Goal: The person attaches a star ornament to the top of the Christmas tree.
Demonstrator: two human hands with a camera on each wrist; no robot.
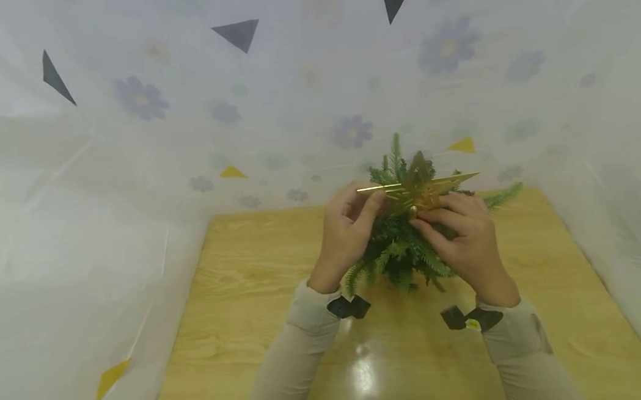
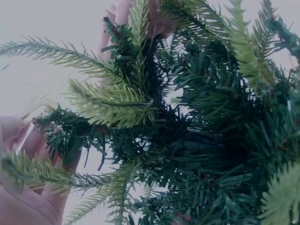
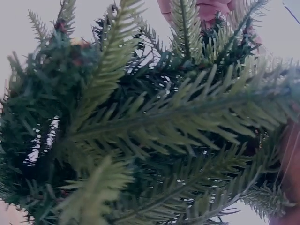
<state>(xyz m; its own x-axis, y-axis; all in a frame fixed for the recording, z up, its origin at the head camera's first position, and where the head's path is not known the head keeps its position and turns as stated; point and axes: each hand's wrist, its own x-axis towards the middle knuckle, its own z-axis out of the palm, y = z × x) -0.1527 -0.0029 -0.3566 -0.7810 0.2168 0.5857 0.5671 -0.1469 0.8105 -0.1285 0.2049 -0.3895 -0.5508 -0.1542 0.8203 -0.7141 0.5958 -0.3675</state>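
A shiny gold star [image 1: 434, 188] lies across the top of a small artificial Christmas tree [image 1: 397, 250] in the head view. My left hand [image 1: 346, 232] pinches the star's left point between thumb and fingers. With thumb and fingertips my right hand [image 1: 470, 237] grips the star's lower right side, close to a small round gold piece [image 1: 413, 211] at its base. Green branches [image 2: 206, 89] fill the left wrist view, with part of the left hand [image 2: 35, 197] behind them. Needles [image 3: 187, 112] likewise cover most of the right wrist view, hiding the right hand's grip.
The tree stands toward the far side of a wood-grain table [image 1: 249, 302]. Behind it hangs a pale curtain [image 1: 292, 91] with flowers and dark and yellow triangles. Dark straps [image 1: 349, 307] sit at both wrists. One branch [image 1: 504, 196] reaches out to the right.
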